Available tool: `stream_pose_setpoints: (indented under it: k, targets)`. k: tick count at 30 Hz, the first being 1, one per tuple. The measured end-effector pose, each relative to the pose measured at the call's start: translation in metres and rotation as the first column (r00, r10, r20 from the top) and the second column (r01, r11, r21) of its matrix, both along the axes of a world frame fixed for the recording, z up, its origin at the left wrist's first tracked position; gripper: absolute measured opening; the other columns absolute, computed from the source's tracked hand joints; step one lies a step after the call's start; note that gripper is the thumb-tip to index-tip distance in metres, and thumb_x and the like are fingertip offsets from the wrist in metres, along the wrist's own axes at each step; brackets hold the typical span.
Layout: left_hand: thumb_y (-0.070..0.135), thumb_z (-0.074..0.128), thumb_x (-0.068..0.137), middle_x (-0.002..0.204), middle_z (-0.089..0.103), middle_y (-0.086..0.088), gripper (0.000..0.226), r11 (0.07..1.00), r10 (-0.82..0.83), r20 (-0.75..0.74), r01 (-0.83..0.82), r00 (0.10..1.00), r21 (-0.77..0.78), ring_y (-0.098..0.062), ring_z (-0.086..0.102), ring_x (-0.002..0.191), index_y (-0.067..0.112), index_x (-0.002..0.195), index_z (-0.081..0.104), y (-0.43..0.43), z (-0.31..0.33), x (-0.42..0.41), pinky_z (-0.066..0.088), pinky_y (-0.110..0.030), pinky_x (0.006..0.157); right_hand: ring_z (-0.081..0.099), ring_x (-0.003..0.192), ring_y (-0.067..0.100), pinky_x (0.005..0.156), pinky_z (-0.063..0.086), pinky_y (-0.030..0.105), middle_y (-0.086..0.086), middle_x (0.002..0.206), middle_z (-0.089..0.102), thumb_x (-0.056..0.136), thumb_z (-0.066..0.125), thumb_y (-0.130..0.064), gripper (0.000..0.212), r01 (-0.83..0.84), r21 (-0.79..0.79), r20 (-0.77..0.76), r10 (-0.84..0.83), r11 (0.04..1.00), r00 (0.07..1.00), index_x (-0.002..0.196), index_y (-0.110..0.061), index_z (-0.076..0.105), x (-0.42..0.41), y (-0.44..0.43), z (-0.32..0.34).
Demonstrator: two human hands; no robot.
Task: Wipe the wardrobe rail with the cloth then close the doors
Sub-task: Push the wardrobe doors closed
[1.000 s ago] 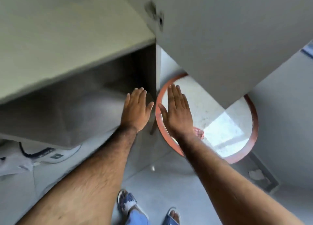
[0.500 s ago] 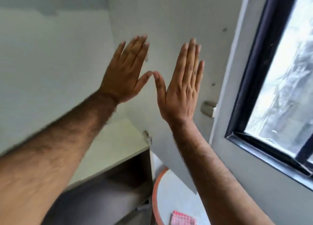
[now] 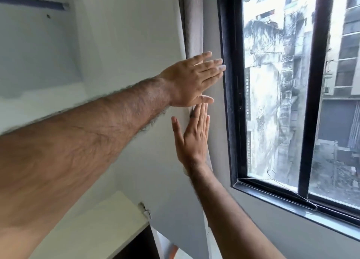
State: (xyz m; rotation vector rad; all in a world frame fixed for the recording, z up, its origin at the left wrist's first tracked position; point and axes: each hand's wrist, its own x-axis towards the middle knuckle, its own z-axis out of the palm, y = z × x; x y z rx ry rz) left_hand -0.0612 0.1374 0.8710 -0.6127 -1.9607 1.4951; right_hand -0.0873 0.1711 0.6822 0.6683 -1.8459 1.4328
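So we've got two hands up and nothing in either one. Our left hand (image 3: 191, 81) is stretched out flat, fingers together and pointing toward the window, palm pressed against the white wardrobe door (image 3: 136, 50) right at its far edge. Our right hand (image 3: 192, 138) is just below it, also spread flat with fingers pointing up, palm on the same door near that same edge; its fingertips nearly meet the left thumb. No grip on anything, both fully open. That's one door we can see properly, swung out so its edge sits next to a grey strip of wall or curtain (image 3: 193, 19), can't really tell which. One hinge (image 3: 145, 210) shows near the door's lower corner, where it meets the white top panel (image 3: 93, 229) of a lower cabinet. Inside the wardrobe, up at the top left corner of the view, there's one dark bar (image 3: 33, 2) that looks like the rail. Can't spot the cloth anywhere. To the right is one black-framed window (image 3: 309, 95) with two panes, and one thin wire hanger (image 3: 272, 178) lying along its sill.
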Motion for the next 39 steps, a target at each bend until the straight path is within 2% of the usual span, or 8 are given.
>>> stream_pose_setpoints:
  k: [7, 11, 16, 19, 24, 29, 34, 39]
  targets:
    - [0.06, 0.01, 0.107, 0.17, 0.026, -0.018, 0.082, 0.997, 0.049, -0.009, -0.049, 0.999, 0.066, -0.031, 0.02, 0.16, -0.001, 0.16, 0.024, -0.011, -0.001, 0.014, 0.023, -0.05, 0.129, -0.009, 0.164, 0.007, 0.136, 0.007, 0.046, 0.002, 0.179, -0.002, 0.095, 0.038, -0.078, 0.103, -0.133, 0.0, -0.044, 0.133, 0.991, 0.99, 0.168, -0.016, 0.0, 0.017, 0.002, -0.006]
    - [0.06, 0.011, 0.108, 0.168, 0.029, -0.019, 0.081, 0.996, 0.036, -0.019, -0.034, 0.999, 0.087, -0.031, 0.023, 0.159, -0.001, 0.159, 0.028, -0.023, -0.003, 0.054, 0.026, -0.048, 0.128, -0.011, 0.164, 0.007, 0.136, 0.005, 0.043, 0.001, 0.178, -0.005, 0.093, 0.033, -0.084, 0.108, -0.191, 0.11, -0.11, 0.203, 0.975, 0.973, 0.168, -0.014, -0.001, 0.045, 0.001, -0.012]
    - [0.057, 0.016, 0.109, 0.167, 0.032, -0.018, 0.077, 0.991, 0.075, -0.041, -0.07, 0.996, 0.116, -0.03, 0.026, 0.158, 0.0, 0.158, 0.034, -0.053, -0.003, 0.127, 0.039, -0.047, 0.117, -0.004, 0.164, 0.009, 0.136, 0.009, 0.034, 0.003, 0.173, 0.009, 0.102, 0.032, -0.073, 0.093, -0.206, 0.208, -0.36, 0.27, 0.956, 0.893, 0.165, -0.008, 0.013, 0.079, -0.015, -0.014]
    - [0.056, 0.021, 0.109, 0.166, 0.034, -0.021, 0.076, 0.983, 0.147, -0.087, -0.136, 0.985, 0.126, -0.033, 0.029, 0.157, -0.002, 0.157, 0.033, -0.08, -0.005, 0.172, 0.035, -0.048, 0.122, 0.006, 0.166, 0.018, 0.135, 0.013, 0.035, 0.004, 0.176, 0.002, 0.105, 0.036, -0.066, 0.086, -0.29, 0.234, -0.448, 0.368, 0.928, 0.815, 0.168, -0.013, 0.008, 0.097, -0.043, -0.012]
    - [0.056, 0.02, 0.11, 0.168, 0.03, -0.019, 0.076, 0.925, 0.33, -0.175, -0.281, 0.928, 0.254, -0.033, 0.027, 0.158, 0.0, 0.159, 0.029, -0.128, -0.014, 0.23, 0.03, -0.048, 0.126, -0.002, 0.165, 0.012, 0.135, 0.004, 0.029, 0.004, 0.178, -0.001, 0.103, 0.024, -0.072, 0.09, -0.463, 0.28, -0.283, 0.534, 0.841, 0.797, 0.168, -0.012, 0.005, 0.119, -0.108, -0.008]
    - [0.054, 0.02, 0.11, 0.168, 0.029, -0.02, 0.075, 0.824, 0.524, -0.284, -0.394, 0.803, 0.408, -0.033, 0.025, 0.158, -0.002, 0.159, 0.027, -0.2, -0.024, 0.259, 0.023, -0.048, 0.129, -0.006, 0.164, 0.006, 0.136, 0.009, 0.044, -0.005, 0.179, 0.0, 0.106, 0.017, -0.066, 0.079, -0.595, 0.325, -0.21, 0.669, 0.735, 0.713, 0.169, -0.02, 0.006, 0.126, -0.193, -0.013]
    - [0.054, 0.016, 0.109, 0.173, 0.01, -0.019, 0.077, 0.722, 0.662, -0.283, -0.489, 0.694, 0.49, -0.034, 0.011, 0.162, 0.0, 0.163, 0.01, -0.282, -0.037, 0.27, 0.013, -0.051, 0.131, -0.015, 0.164, 0.013, 0.135, 0.003, 0.053, -0.005, 0.177, -0.016, 0.107, 0.018, -0.061, 0.076, -0.44, 0.482, -0.265, 0.605, 0.758, 0.751, 0.168, -0.022, -0.005, 0.123, -0.278, -0.023]
    - [0.054, 0.018, 0.109, 0.174, 0.008, -0.015, 0.076, 0.75, 0.631, -0.327, -0.446, 0.704, 0.487, -0.031, 0.009, 0.162, 0.003, 0.164, 0.008, -0.34, -0.041, 0.263, 0.015, -0.052, 0.131, -0.009, 0.165, 0.022, 0.133, -0.001, 0.055, 0.003, 0.177, -0.014, 0.109, 0.019, -0.059, 0.077, -0.191, 0.468, -0.45, 0.418, 0.863, 0.789, 0.168, -0.017, -0.006, 0.108, -0.336, -0.035]
